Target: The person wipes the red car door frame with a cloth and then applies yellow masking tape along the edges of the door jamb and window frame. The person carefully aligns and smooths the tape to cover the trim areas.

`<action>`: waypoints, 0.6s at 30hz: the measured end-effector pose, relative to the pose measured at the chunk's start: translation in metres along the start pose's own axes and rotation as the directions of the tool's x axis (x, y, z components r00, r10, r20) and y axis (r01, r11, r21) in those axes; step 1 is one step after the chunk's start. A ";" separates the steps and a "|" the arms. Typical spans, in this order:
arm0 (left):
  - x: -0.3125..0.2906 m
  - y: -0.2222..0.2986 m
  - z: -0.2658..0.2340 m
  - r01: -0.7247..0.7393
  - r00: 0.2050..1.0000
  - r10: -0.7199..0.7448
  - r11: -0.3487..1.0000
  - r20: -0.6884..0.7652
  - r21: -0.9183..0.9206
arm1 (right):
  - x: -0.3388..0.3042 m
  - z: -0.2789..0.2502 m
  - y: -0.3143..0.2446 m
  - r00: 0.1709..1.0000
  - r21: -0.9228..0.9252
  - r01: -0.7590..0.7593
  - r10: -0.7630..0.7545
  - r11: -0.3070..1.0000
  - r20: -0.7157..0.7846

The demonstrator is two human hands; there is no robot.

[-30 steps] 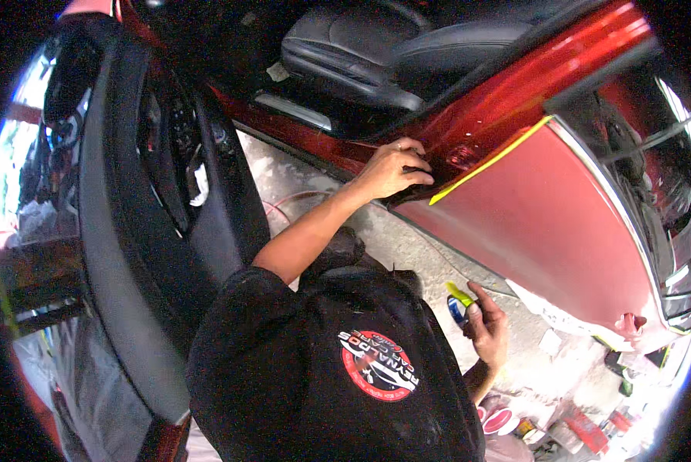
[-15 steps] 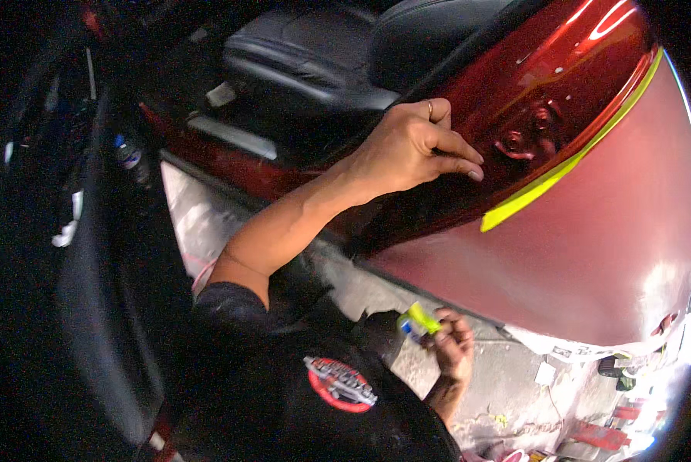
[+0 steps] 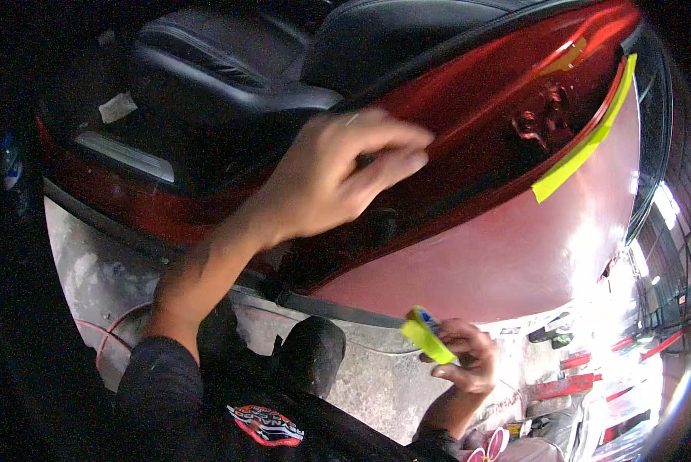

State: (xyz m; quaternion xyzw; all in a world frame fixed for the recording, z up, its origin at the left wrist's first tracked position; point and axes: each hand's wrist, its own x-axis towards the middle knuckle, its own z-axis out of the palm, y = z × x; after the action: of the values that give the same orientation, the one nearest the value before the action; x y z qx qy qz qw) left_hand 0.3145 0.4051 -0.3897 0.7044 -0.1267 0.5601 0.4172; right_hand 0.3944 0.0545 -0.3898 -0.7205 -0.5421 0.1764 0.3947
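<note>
My left hand is raised in front of the red car's door opening, blurred by motion. Its fingers are bent with the thumb close to them, and nothing shows between them. Lower down, my right hand grips a roll of yellow-green masking tape with a bit of blue on it. A strip of the same tape runs along the edge of the dull pinkish-red body panel, its lower end standing slightly off the panel.
Behind my left hand are the glossy red door frame and a black seat. A silver sill plate lies at the left. A red hose crosses the concrete floor. Red metal pieces lie at the lower right.
My left hand has drawn away from the panel edge, leftward. My right hand has turned the tape roll. The view has shifted, showing more floor and the panel's far side.
</note>
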 end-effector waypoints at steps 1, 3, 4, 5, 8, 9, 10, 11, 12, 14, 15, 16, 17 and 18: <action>-0.029 0.001 -0.010 0.026 1.000 -0.026 1.000 -0.011 0.009 | -0.005 0.005 -0.012 0.989 0.054 0.037 -0.028 0.998 -0.148; -0.098 0.001 -0.012 0.224 0.975 -0.223 0.975 0.009 -0.013 | 0.008 0.038 -0.014 0.957 0.059 0.090 -0.070 0.994 -0.280; -0.126 0.004 -0.008 0.281 0.954 -0.274 0.959 0.124 -0.042 | 0.013 0.060 -0.014 0.935 0.080 0.041 -0.010 0.996 -0.354; -0.151 0.005 0.001 0.387 0.915 -0.344 0.897 0.212 -0.213 | 0.019 0.083 -0.013 0.903 0.110 0.007 0.041 0.994 -0.428; -0.190 0.008 0.025 0.570 0.819 -0.421 0.522 0.390 -0.634 | 0.031 0.136 0.009 0.895 -0.138 -0.027 -0.038 0.990 -0.444; -0.191 0.006 0.029 0.530 0.846 -0.394 0.540 0.360 -0.654 | 0.035 0.155 0.024 0.851 -0.109 0.003 -0.060 0.994 -0.521; -0.186 0.009 0.035 0.501 0.862 -0.336 0.674 0.378 -0.543 | 0.036 0.161 0.033 0.826 -0.127 0.018 -0.086 0.992 -0.558; -0.184 0.013 0.031 0.454 0.866 -0.279 0.786 0.415 -0.419 | 0.036 0.172 0.040 0.793 -0.138 0.026 -0.104 0.990 -0.601; -0.183 0.015 0.028 0.381 0.862 -0.224 0.879 0.455 -0.288 | 0.038 0.176 0.043 0.804 -0.248 -0.005 -0.144 0.969 -0.577; -0.187 0.024 0.023 0.518 0.823 -0.358 0.793 0.441 -0.322 | 0.053 0.173 0.018 0.897 -0.396 -0.063 -0.122 0.916 -0.426; -0.188 0.024 0.022 0.515 0.832 -0.367 0.789 0.416 -0.335 | 0.055 0.172 0.013 0.913 -0.438 -0.029 -0.155 0.899 -0.378; -0.188 0.024 0.022 0.506 0.845 -0.368 0.784 0.387 -0.359 | 0.052 0.161 0.003 0.953 -0.477 -0.045 -0.106 0.878 -0.283; -0.187 0.026 0.033 0.417 0.881 -0.298 0.856 0.367 -0.307 | 0.039 0.137 -0.004 0.984 -0.522 -0.062 -0.037 0.851 -0.177; -0.195 0.031 0.031 0.356 0.874 -0.245 0.910 0.421 -0.210 | 0.006 0.126 0.000 0.903 -0.323 -0.189 0.034 0.927 -0.429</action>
State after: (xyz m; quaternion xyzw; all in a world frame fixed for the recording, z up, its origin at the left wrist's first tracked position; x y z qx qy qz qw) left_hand 0.2488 0.3068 -0.5514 0.7451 -0.1723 0.3144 0.5624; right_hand 0.3107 0.1081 -0.4682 -0.8312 -0.4257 -0.0598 0.3525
